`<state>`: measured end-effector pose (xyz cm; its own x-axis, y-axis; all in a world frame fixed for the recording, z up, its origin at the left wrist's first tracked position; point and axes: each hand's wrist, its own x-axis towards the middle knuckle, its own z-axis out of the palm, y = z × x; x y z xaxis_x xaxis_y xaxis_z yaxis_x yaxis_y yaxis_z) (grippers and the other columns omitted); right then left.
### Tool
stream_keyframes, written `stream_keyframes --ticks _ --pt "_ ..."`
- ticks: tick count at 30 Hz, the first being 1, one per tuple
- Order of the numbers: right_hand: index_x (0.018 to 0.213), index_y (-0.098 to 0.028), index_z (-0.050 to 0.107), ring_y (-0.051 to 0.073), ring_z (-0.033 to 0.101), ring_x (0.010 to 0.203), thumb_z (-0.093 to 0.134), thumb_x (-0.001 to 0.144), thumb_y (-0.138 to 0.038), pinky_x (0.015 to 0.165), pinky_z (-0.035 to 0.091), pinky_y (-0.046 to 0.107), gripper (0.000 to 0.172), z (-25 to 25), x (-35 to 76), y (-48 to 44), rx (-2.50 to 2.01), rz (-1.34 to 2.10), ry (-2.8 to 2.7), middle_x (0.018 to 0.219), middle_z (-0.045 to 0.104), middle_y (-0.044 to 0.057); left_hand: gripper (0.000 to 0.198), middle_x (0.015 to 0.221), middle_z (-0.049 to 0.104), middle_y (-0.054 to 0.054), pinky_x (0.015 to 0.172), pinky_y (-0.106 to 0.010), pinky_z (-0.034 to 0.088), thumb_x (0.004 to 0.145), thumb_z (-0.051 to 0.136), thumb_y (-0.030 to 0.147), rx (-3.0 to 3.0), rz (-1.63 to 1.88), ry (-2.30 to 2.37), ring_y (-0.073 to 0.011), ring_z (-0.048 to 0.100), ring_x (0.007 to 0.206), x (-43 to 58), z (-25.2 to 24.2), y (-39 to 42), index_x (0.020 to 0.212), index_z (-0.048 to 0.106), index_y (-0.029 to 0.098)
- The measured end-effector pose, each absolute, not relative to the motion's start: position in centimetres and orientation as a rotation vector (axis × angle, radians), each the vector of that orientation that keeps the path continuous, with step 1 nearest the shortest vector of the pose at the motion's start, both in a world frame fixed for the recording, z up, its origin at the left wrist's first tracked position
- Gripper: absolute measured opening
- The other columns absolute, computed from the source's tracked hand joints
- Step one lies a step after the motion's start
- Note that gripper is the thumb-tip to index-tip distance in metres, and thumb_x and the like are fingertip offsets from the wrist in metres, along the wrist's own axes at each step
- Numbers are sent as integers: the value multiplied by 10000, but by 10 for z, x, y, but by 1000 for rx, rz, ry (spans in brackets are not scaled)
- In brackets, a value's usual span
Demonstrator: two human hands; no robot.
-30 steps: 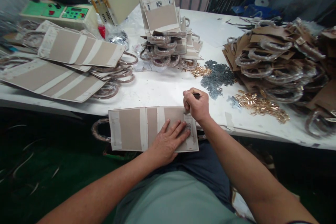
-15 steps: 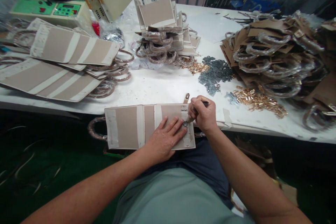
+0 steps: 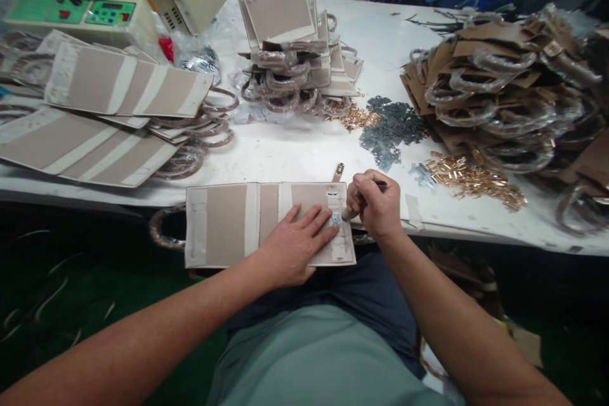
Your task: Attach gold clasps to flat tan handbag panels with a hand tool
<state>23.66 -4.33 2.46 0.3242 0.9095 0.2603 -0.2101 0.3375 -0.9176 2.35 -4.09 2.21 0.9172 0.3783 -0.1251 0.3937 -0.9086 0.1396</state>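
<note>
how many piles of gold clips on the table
2: a small pile just right of the middle bag stack, and a larger one further right, in front of the big heap. More could be hidden under the stacks.

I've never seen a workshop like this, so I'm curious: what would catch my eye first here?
A big heap of brown card with plastic-wrapped round handles fills the right of the white table, beside loose brass clips and dark metal pieces. Nearest the camera, the left hand presses flat on an open beige panel, while the right hand holds a small tool to a metal fitting on it.
</note>
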Motion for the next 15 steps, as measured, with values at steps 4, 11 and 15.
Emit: stream_keyframes --ticks 4,11,15 --pt "637 -229 506 107 420 394 779 919 -374 398 372 238 419 30 236 -40 -865 899 -882 511 425 -74 945 1750 193 -139 1281 -635 159 808 728 382 2900 -145 582 -370 192 1604 23 20 -37 1642 313 227" --pt "607 -226 447 87 334 379 770 821 -377 372 355 223 416 29 240 -34 -844 942 -617 512 349 -89 964 1748 199 -140 1292 -623 135 784 751 366 2885 -104 591 -369 183 1606 23 15 -37 1636 325 217" --pt "618 -225 411 78 286 389 786 757 -407 365 349 203 440 18 250 -29 -832 996 -437 514 302 -101 958 1747 202 -143 1294 -628 122 795 753 387 2869 -105 576 -375 175 1606 23 15 -36 1636 327 215"
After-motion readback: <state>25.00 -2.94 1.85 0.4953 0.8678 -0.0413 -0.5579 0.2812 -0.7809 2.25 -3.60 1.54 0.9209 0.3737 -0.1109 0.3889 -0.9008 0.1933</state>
